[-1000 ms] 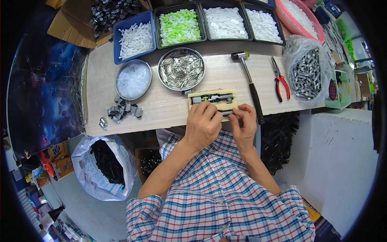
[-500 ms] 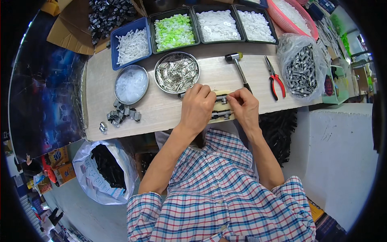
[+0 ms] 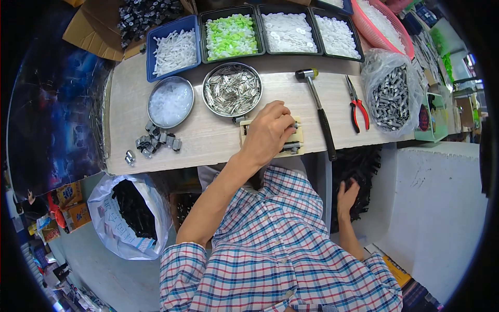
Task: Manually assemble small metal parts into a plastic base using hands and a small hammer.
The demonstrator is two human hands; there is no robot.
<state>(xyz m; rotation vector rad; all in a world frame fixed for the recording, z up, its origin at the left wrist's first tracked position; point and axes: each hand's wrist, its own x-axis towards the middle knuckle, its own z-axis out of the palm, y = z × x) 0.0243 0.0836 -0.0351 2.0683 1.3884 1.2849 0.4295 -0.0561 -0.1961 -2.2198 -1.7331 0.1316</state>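
- The fingers of the left hand curl down over the small wooden jig near the front edge of the tabletop, pressing it; whether they pinch a part I cannot tell.
- The right hand reaches below the tabletop into a bin of black parts, fingers spread (nothing visibly gripped).
- Risk: with only one hand steadying it, the jig could slide off the edge.
- The hammer lies just beside the jig; a nudge could roll it.
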